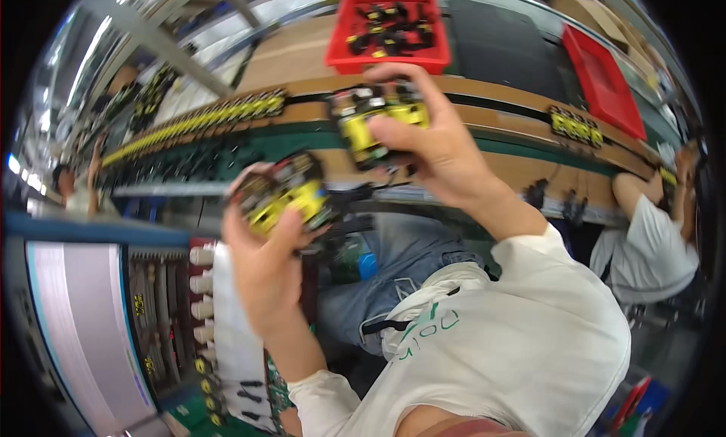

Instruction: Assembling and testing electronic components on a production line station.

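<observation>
Both hands are raised above my lap, in front of a long workbench. My left hand [266,244] has its thumb pressed on a cluster of yellow-and-black parts [304,196], its fingers wrapped behind. Farther up and to the right, my right hand [435,138] grips a second yellow-and-black cluster [359,138], thumb on the front and index finger over the top. Dark leads seem to hang near both clusters. The two clusters are apart. Motion blurs them, so their exact kind cannot be made out.
Along the bench runs a track with a long row of yellow-and-black parts [219,119] at left and a shorter group [575,127] at right. A red bin [339,47] of similar parts stands behind. A screen [87,316] is at lower left. A co-worker [650,244] sits at right.
</observation>
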### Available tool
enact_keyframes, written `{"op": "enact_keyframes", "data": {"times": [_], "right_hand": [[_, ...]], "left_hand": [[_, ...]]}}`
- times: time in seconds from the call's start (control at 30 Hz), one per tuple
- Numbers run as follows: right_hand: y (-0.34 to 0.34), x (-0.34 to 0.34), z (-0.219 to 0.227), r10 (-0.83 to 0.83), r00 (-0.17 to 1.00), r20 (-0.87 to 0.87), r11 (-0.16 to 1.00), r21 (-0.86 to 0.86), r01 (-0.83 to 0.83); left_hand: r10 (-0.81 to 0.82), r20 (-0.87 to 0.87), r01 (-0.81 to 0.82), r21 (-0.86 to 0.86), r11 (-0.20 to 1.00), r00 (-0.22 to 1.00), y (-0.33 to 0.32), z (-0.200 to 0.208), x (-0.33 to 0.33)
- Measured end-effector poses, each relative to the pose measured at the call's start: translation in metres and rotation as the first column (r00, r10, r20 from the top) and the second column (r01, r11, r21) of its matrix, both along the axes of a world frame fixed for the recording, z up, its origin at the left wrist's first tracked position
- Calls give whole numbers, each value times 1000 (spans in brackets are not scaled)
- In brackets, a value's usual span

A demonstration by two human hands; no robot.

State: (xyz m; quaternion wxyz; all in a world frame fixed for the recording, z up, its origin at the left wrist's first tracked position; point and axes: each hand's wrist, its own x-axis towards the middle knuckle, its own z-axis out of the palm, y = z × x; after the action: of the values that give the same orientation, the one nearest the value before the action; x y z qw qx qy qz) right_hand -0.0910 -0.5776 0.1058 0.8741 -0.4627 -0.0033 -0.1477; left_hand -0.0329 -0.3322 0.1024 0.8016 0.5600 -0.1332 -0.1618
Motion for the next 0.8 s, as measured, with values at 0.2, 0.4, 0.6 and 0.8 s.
{"op": "enact_keyframes", "data": {"times": [0.2,0.4,0.6,0.8], "right_hand": [[-161,-59,-98,-540,783,-310,841,-167,514],[-222,-67,-126,-525,661,-537,848,-267,458],[-232,-57,-89,-482,512,-711,781,-614,-118],[-236,-69,-77,-786,412,-461,129,-774,-620]], "left_hand": [[-506,-337,499,-114,859,794,-228,-96,59],[-511,-387,618,239,749,768,-320,-128,71],[-551,-179,487,727,483,815,-311,-95,77],[-606,181,67,930,363,774,-300,-110,85]]}}
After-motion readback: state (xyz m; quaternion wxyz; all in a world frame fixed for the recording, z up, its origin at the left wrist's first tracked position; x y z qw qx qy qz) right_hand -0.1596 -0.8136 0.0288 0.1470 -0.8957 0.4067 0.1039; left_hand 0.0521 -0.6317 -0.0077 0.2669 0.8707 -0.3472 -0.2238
